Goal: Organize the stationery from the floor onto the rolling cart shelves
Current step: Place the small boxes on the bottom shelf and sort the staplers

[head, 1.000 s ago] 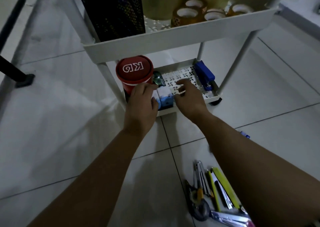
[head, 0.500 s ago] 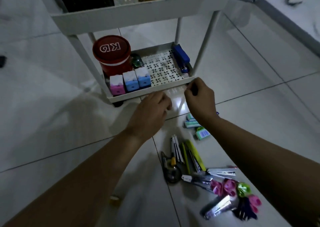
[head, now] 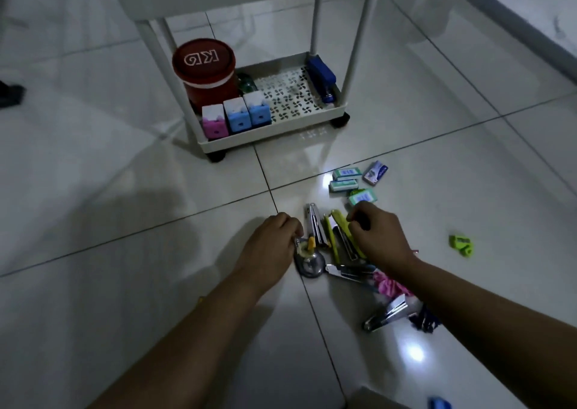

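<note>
The white rolling cart's bottom shelf [head: 274,131] holds a red lidded tub [head: 204,65], a pink box [head: 214,121], two blue boxes [head: 246,112] and a blue stapler [head: 321,78]. On the floor lies a pile of stationery: a silver stapler [head: 313,224], a yellow-green stapler [head: 338,221], a round dark metal tool [head: 309,262] and shiny metal clips [head: 387,315]. My left hand [head: 274,240] has curled fingers at the round tool's upper end. My right hand [head: 377,234] is curled over the yellow-green stapler. Neither grip is plainly visible.
Small green-and-white staple boxes [head: 343,185] and a blue box [head: 375,173] lie on the tiles beyond my right hand. A lime green piece [head: 461,245] lies alone at the right. Pink items [head: 390,284] and dark clips [head: 426,319] sit under my right forearm.
Both hands have left the cart's bottom shelf and come down to the pile on the floor. The three small boxes now stand in a row on the shelf.
</note>
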